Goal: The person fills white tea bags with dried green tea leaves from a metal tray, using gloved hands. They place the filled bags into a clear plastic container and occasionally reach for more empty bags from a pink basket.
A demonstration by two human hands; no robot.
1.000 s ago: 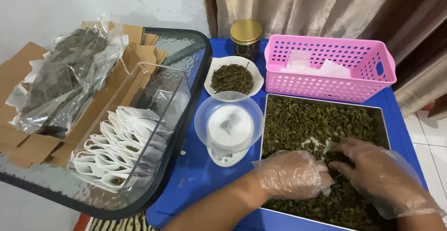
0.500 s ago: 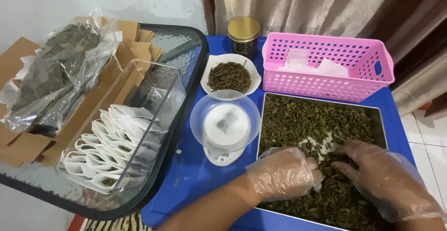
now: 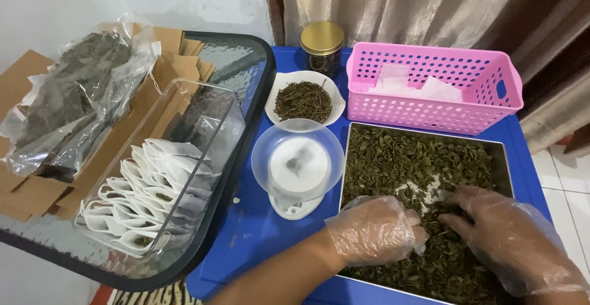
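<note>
Filling the metal tray [image 3: 505, 151], dried green leaves [image 3: 399, 157] are raked by the gloved right hand [image 3: 513, 237], fingers spread, nothing held. A pinch is enclosed by the left hand [image 3: 375, 228]. Behind the tray stands a pink basket [image 3: 430, 105]; beside it, a small scale [image 3: 298, 167].

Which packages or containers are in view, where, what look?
Clear plastic bag: far left on cardboard, crinkled, dark leaves inside.
Glass jar: back centre, gold lid.
Pink basket: back right, perforated.
Clear box: left, holds white filter bags.
No labels or screens readable.
</note>
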